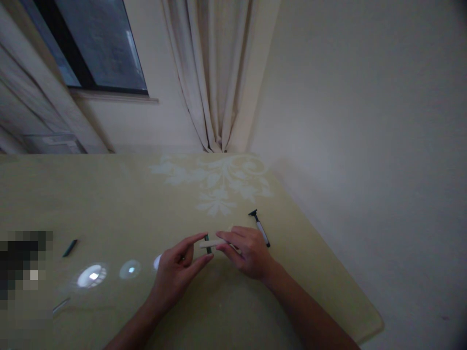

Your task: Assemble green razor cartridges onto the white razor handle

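Note:
My left hand (177,265) pinches a small dark green razor head (208,244) by its two ends, between thumb and index finger. In my right hand (248,250) is a slim, pale white stick (209,243), held between the fingertips and thumb. Its tip points left and crosses in front of the middle of the razor head; its other end is largely hidden by my fingers. Just beyond my right hand lies a razor (261,228) with a dark head and a grey and black handle.
A small dark green bar (70,248) lies on the table (120,209) to the left. Nearer the front left is a thin light-coloured strip (61,305). Lamp reflections shine on the glossy top. A wall (346,146) runs along the right edge, and curtains (215,73) hang behind.

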Demonstrator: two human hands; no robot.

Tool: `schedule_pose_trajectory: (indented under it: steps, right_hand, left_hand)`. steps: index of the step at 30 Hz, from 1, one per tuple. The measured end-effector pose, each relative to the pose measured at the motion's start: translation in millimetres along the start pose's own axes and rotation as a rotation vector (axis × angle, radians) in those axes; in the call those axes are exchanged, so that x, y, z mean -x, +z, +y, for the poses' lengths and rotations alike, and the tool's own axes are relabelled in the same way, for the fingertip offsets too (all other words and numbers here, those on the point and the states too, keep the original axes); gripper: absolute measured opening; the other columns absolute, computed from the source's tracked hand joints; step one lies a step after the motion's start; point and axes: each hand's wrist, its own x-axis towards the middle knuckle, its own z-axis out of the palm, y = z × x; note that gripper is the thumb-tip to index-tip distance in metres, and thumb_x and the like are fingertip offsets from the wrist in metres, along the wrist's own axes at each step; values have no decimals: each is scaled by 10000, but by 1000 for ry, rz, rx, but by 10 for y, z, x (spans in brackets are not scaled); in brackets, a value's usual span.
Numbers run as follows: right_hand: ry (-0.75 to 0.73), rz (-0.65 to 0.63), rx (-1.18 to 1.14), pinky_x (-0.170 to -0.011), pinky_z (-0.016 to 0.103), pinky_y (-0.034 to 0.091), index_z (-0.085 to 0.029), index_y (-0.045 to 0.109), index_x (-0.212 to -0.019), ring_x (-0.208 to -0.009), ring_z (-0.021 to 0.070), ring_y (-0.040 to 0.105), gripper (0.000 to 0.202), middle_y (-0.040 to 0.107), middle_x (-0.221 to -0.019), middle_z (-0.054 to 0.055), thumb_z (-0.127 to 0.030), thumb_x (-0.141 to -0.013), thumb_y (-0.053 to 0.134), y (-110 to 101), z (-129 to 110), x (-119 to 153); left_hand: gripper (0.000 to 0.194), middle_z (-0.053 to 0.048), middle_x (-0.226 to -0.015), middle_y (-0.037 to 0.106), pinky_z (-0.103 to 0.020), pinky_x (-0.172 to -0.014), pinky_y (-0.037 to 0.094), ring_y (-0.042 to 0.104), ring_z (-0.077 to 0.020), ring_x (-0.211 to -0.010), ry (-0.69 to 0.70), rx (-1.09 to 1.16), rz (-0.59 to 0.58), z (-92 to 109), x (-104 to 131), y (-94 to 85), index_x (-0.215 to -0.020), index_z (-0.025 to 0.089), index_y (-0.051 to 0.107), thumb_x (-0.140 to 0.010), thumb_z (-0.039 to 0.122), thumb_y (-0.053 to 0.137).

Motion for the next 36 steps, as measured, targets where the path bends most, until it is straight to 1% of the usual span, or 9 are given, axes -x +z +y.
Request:
schedule_pose_trajectory:
  steps: [4, 9, 11, 15, 21, 26, 31, 36]
  right_hand:
    - [53, 44, -8, -622, 282, 420, -139, 801, -1171, -624, 158, 600, 450, 701, -751, 61, -479, -1105, 515, -38, 52, -9]
    - [-12, -12, -7, -606, 291, 397, -151, 798, -1164, -642, 167, 599, 464, 708, -768, 68, -489, -1111, 485, 0, -7, -1]
    - [-16, 1, -11, -607, 290, 402, -155, 798, -1170, -636, 165, 594, 470, 704, -760, 66, -496, -1112, 480, -7, -11, -2]
    - [28, 39, 22, -618, 281, 417, -157, 801, -1175, -631, 159, 591, 473, 697, -741, 60, -507, -1108, 491, -38, 35, -8]
    - [-42, -11, 11, -626, 289, 424, -162, 788, -1192, -668, 172, 615, 464, 728, -790, 73, -505, -1107, 486, -9, 16, 14]
    - [2, 31, 15, -634, 287, 425, -147, 793, -1176, -653, 166, 607, 437, 724, -785, 70, -480, -1103, 519, -44, 43, 2]
    - [-62, 12, 7, -629, 293, 413, -150, 782, -1190, -663, 174, 619, 438, 726, -786, 70, -478, -1106, 504, -19, 31, 7]
    - [-41, 42, 21, -636, 291, 420, -141, 787, -1168, -662, 172, 621, 436, 731, -789, 75, -470, -1107, 507, -33, 58, 5]
  left_hand:
    - [510, 115, -604, 254, -204, -532, 278, 306, -99, -512, 8, -5, 18, -11, -2, -4, -1239, 191, 784, -820, 480, 815]
    - [502, 115, -606, 247, -206, -530, 274, 304, -100, -513, 0, -3, 18, -17, 9, -6, -1220, 190, 789, -811, 479, 824]
    - [506, 114, -611, 249, -206, -532, 275, 307, -100, -515, -4, -1, 21, -22, 15, -7, -1231, 190, 785, -817, 479, 821]
    - [518, 115, -615, 250, -207, -539, 277, 306, -100, -518, 11, 6, 23, -25, 15, -4, -1253, 193, 776, -823, 479, 817]
    - [509, 114, -602, 259, -205, -528, 277, 315, -99, -507, 1, -2, 33, 4, 0, -3, -1211, 177, 791, -809, 487, 819]
    - [518, 115, -603, 256, -207, -533, 283, 316, -99, -508, 0, 6, 30, -1, 11, -10, -1230, 179, 783, -813, 483, 822]
    - [505, 114, -599, 256, -206, -523, 270, 307, -98, -502, -5, -3, 47, 5, 10, -8, -1205, 183, 794, -804, 488, 828]
    - [519, 112, -612, 257, -204, -538, 280, 311, -99, -515, 8, 9, 42, -8, 19, -16, -1233, 178, 781, -818, 487, 826]
